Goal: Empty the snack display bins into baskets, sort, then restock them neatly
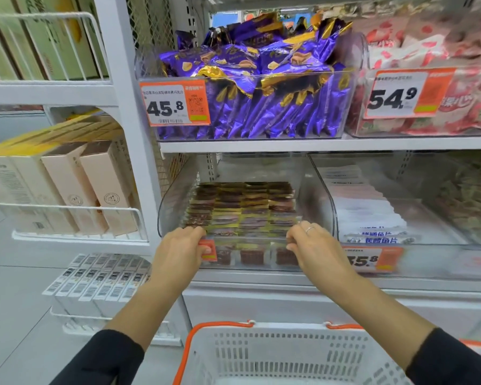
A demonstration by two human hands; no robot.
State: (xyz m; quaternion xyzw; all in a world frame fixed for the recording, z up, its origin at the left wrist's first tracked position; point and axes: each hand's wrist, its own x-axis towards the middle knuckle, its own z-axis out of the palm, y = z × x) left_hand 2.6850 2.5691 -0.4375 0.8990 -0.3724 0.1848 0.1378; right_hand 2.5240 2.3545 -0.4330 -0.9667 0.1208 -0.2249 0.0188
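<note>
Both hands are on the front lip of the clear bin (178,207) on the lower shelf: the left hand (178,247) curls its fingers over the rim at the near left corner, thumb pressed against the orange price tag (208,250), and the right hand (313,243) hooks the rim further right, ring catching the light. The bin holds flat brown and gold snack packets (240,208) laid in tidy rows, with a few more standing against the front wall. Directly below, near the person, waits the white basket (278,357) with orange handles, nothing visible inside. The risk, judging from here: the grip sits only on the front edge, so if the bin slides out and its far end leaves the shelf unsupported, it could tip and shed packets onto the floor beside the basket. The thumb could also peel that tag loose. The neighbouring bin (325,195) on the right sits just beside, and could be dragged along.
</note>
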